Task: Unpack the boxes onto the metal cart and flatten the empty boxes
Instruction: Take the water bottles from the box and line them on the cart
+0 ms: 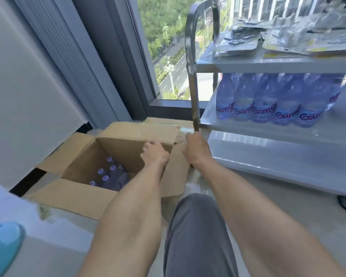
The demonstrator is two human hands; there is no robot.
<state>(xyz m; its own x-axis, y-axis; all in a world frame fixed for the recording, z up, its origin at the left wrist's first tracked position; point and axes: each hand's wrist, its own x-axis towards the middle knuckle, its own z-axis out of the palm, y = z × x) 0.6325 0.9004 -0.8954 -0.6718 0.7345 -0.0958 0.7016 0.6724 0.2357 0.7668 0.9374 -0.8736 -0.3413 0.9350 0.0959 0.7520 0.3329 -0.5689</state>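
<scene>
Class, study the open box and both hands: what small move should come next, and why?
Probably the left hand, now on the box rim, should reach down for a bottle. The flaps are open, bottles remain inside, and the cart shelf has room beside its bottles.

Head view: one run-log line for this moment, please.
box: open, bottles inside | left hand: on box edge | right hand: gripping flap | cart: bottles shelved

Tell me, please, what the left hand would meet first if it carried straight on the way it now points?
Probably the far flap of the open cardboard box. The left hand sits at the box's rim pointing away from the person, and that flap lies just beyond its fingers, though depth is unclear.
</scene>
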